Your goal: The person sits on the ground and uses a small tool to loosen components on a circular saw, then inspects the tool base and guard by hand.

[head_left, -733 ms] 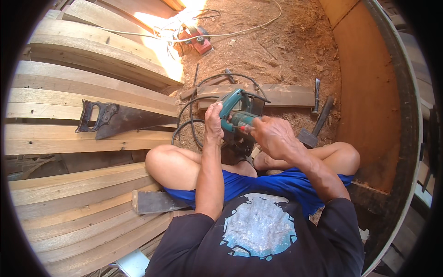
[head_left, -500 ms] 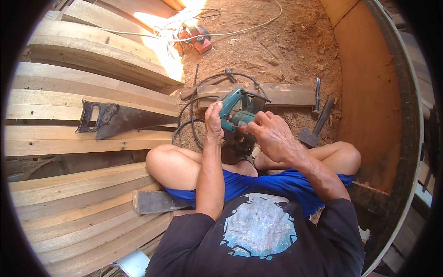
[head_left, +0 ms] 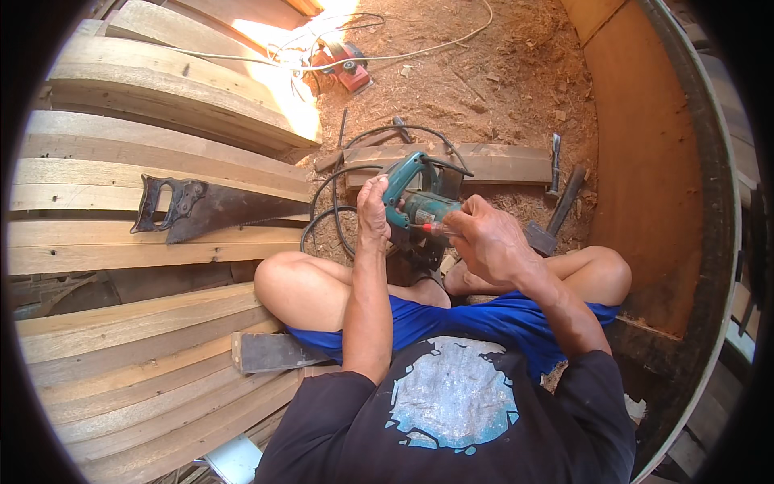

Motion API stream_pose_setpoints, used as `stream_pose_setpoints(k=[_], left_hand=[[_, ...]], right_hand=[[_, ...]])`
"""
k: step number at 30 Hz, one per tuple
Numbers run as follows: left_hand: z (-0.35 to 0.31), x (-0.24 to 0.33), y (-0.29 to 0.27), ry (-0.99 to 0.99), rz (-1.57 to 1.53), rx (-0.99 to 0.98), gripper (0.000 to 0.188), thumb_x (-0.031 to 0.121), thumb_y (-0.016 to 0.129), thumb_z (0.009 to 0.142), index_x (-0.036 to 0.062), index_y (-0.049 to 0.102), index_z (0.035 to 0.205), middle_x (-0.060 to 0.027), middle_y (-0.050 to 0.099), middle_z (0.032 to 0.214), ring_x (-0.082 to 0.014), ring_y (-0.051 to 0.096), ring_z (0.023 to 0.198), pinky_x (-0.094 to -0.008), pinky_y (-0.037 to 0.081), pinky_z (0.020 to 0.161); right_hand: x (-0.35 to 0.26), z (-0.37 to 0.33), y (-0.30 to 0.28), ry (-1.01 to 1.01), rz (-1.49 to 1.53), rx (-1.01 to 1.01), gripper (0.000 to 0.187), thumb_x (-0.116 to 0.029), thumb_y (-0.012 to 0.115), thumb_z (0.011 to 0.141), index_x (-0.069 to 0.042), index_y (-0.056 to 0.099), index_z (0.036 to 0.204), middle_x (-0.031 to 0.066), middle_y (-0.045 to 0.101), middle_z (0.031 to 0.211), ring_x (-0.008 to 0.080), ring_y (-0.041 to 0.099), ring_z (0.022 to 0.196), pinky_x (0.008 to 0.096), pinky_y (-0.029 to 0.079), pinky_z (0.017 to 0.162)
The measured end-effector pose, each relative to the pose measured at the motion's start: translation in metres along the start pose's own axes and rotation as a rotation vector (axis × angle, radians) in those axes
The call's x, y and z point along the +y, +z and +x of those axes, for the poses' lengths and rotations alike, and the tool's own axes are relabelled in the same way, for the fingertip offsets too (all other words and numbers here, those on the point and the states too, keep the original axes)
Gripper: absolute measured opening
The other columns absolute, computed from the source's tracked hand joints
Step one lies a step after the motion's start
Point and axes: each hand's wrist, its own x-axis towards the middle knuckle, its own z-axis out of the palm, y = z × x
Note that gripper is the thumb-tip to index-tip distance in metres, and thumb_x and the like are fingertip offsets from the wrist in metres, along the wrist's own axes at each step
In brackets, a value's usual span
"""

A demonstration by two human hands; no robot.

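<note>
Between my hands is a teal corded power tool (head_left: pixel 419 207) with a loop handle and a dark lower part; its exact kind is unclear. My left hand (head_left: pixel 374 208) is wrapped round the rear of its handle, steadying it above my crossed legs. In my right hand (head_left: pixel 486 242) is a screwdriver (head_left: pixel 439 230) with a clear and red handle. Its red end lies close against the tool's side. Where its tip meets the tool is too small to make out. The tool's black cord (head_left: pixel 337 181) loops out beyond it.
On the left, a handsaw (head_left: pixel 218 211) rests on stacked boards (head_left: pixel 153 247). A hammer (head_left: pixel 554 167) and a dark-headed mallet (head_left: pixel 556 214) lie to the right, beside a wooden panel (head_left: pixel 645 153). Farther off, a red power tool (head_left: pixel 347 68) sits on sawdust near a pale cable.
My right hand has shifted slightly right and turned, showing more of the screwdriver's clear handle. My left hand and the power tool have hardly moved.
</note>
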Motion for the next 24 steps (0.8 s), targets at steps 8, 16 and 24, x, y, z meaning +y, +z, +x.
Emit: stream_pose_setpoints(k=[8, 16, 24], left_hand=[[-0.002, 0.001, 0.003, -0.011, -0.021, 0.001, 0.027, 0.027, 0.060, 0.099, 0.0052, 0.063, 0.114, -0.0105, 0.069, 0.084, -0.0167, 0.064, 0.061, -0.0275, 0.051, 0.050], [-0.002, 0.000, 0.002, 0.011, 0.004, 0.011, 0.027, 0.028, 0.061, 0.099, 0.0052, 0.063, 0.113, -0.0109, 0.070, 0.085, -0.0172, 0.065, 0.060, -0.0280, 0.051, 0.050], [-0.001, -0.001, -0.004, 0.014, 0.003, 0.030, 0.030, 0.030, 0.064, 0.098, 0.0046, 0.061, 0.115, -0.0094, 0.069, 0.084, -0.0159, 0.063, 0.061, -0.0267, 0.049, 0.052]], right_hand=[[0.000, 0.000, 0.019, 0.034, 0.005, -0.023, 0.028, -0.013, 0.072, 0.087, -0.008, 0.069, 0.114, 0.0202, 0.061, 0.101, 0.0425, 0.064, 0.090, 0.0514, 0.052, 0.076], [0.002, 0.000, 0.026, -0.001, 0.062, 0.060, 0.021, -0.015, 0.068, 0.090, -0.007, 0.069, 0.109, 0.0237, 0.061, 0.100, 0.0445, 0.066, 0.087, 0.0529, 0.053, 0.073], [-0.017, 0.003, 0.034, 0.231, 0.101, -0.091, 0.024, -0.020, 0.066, 0.093, -0.004, 0.067, 0.111, 0.0289, 0.070, 0.089, 0.0480, 0.069, 0.087, 0.0574, 0.053, 0.078]])
